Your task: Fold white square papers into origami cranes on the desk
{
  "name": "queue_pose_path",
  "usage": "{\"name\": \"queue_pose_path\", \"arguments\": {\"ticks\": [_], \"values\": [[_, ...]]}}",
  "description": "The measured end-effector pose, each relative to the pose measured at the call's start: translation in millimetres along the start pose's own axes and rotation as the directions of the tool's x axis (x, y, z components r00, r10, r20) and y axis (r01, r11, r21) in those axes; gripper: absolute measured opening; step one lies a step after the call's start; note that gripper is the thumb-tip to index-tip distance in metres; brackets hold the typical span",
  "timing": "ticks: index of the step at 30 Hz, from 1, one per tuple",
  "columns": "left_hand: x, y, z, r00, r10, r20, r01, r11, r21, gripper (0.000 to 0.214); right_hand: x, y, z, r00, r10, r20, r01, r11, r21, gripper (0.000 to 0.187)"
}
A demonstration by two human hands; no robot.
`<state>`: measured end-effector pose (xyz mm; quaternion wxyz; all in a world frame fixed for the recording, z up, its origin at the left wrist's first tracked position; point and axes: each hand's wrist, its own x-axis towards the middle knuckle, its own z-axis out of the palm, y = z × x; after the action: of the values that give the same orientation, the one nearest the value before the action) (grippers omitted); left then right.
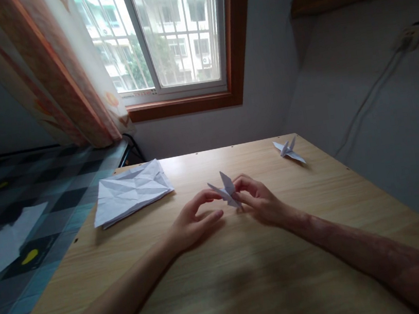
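A small white folded paper crane (228,189) is held just above the middle of the wooden table. My right hand (259,199) pinches its right side between thumb and fingers. On the other side, my left hand (198,218) has its thumb and fingers apart, with the fingertips close to the crane's left point; whether they touch it I cannot tell. A second folded paper crane (290,151) rests at the table's far right with its wings spread. To the far left lies a stack of creased white paper (132,191).
The light wooden table (220,290) ends at a window wall at the back. A bed with a checked cover (40,173) and loose white sheets (7,242) adjoins on the left. A cable (365,98) hangs down the right wall.
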<state>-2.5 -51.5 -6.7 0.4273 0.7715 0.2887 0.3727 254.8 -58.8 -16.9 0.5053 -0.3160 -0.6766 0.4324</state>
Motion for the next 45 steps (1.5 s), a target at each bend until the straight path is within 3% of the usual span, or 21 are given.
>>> {"name": "queue_pose_path", "arguments": {"ticks": [2,4,9,12,18,23,30,37,45], "values": [[3,1,3.6,0.997,0.003,-0.073,-0.007,0.999,-0.049,0.028,1,5,3,0.982,0.173,0.082,-0.187,0.953,0.238,0.028],[5,2,8.0,0.989,-0.037,-0.147,0.021,0.994,-0.109,0.025,1,8,6,0.958,0.257,0.127,-0.286,0.886,0.366,0.036],[8,-2,20.6,0.957,-0.200,-0.209,0.116,0.928,-0.354,0.033,1,14,13,0.943,0.290,0.163,-0.333,0.824,0.459,0.044],[8,-1,26.1,0.952,-0.228,-0.204,0.126,0.900,-0.417,0.034,-2,17,17,0.950,0.283,0.131,-0.311,0.831,0.461,0.050],[5,6,29.3,0.936,-0.301,-0.184,0.224,0.910,-0.349,0.033,-8,17,22,0.966,0.257,-0.007,-0.229,0.871,0.435,0.060],[2,4,28.5,0.937,-0.315,-0.150,0.236,0.889,-0.392,0.040,-7,11,22,0.980,0.200,0.023,-0.198,0.943,0.266,0.038],[1,0,33.8,0.933,-0.335,-0.132,0.265,0.888,-0.376,0.046,-9,17,19,0.982,0.186,0.041,-0.189,0.976,0.106,0.036],[2,3,31.6,0.947,-0.275,-0.163,0.193,0.898,-0.395,0.038,-10,20,19,0.980,0.199,0.023,-0.200,0.969,0.143,0.035],[2,2,33.5,0.947,-0.279,-0.160,0.205,0.907,-0.369,0.039,-10,18,20,0.985,0.173,0.027,-0.175,0.975,0.135,0.034]]}}
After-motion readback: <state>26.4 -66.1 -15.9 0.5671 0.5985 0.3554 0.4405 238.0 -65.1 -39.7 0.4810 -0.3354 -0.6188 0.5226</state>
